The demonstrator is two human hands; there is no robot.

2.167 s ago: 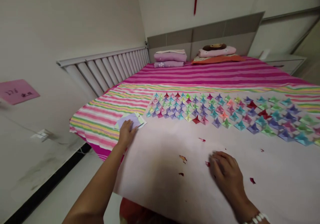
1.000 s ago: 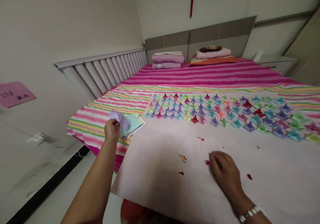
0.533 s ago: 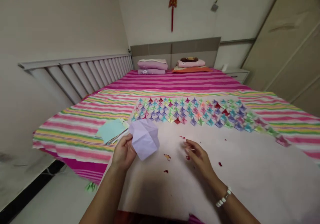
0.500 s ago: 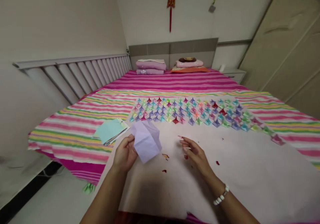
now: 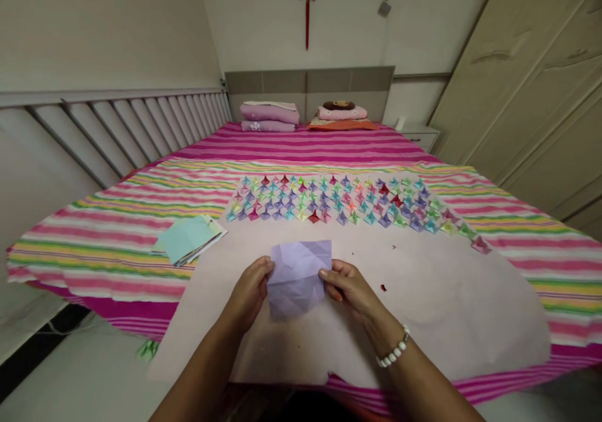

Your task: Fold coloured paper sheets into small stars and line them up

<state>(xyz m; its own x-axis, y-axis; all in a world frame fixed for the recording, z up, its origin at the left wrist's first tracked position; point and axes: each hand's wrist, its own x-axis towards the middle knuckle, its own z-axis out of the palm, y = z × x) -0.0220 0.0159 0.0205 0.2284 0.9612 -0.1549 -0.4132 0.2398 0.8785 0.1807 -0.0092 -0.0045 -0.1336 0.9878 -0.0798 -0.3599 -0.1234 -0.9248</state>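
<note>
A square of purple paper [image 5: 300,274] with crease lines is held up between my two hands, above a large pale sheet. My left hand [image 5: 251,290] pinches its left edge between thumb and fingers. On the opposite edge, my right hand [image 5: 350,287] grips with the thumb in front and fingers behind. Beyond the paper, rows of small folded paper pieces [image 5: 313,217] in many colours stand on the pale sheet [image 5: 423,296]. A stack of paper squares [image 5: 185,239], light blue on top, lies to the left, by the sheet's edge.
Small dark red scraps [image 5: 383,288] lie on the sheet to the right. Under it is a bed with a striped cover [image 5: 117,240]. Folded bedding [image 5: 269,116] sits by the headboard [image 5: 348,83]. A white railing [image 5: 136,127] runs along the left side.
My right hand has moved left and taken hold of the purple paper's right edge. The paper is now spread between both hands, turned more square to me. The view has shifted slightly.
</note>
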